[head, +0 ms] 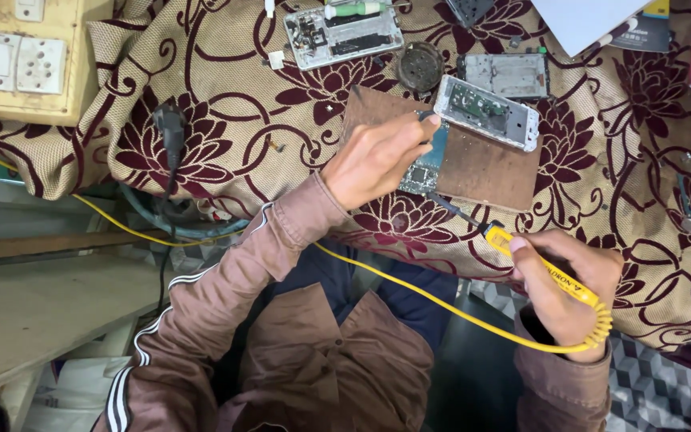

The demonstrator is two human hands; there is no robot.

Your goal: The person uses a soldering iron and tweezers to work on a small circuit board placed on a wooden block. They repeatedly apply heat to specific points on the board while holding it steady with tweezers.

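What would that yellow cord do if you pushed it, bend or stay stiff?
The yellow cord would probably flop and bend: it hangs in a loose curve. At the soldering iron in the right hand, its coiled part likely springs back.

Lighting: even, soft, moderately bright; source not visible. Shadows: faint, short, close under the hands [373, 160] and along the brown board [481, 168]. Glare: mild sheen on the metal phone frame [487, 112] and white paper [581, 20] at the top edge. Dim zone: lower frame, under the counter [201, 96] edge. Focus: centre sharp, fabric weave legible; slight softness on the sleeve [201, 320]. Distortion: wide-angle bending at the edges.
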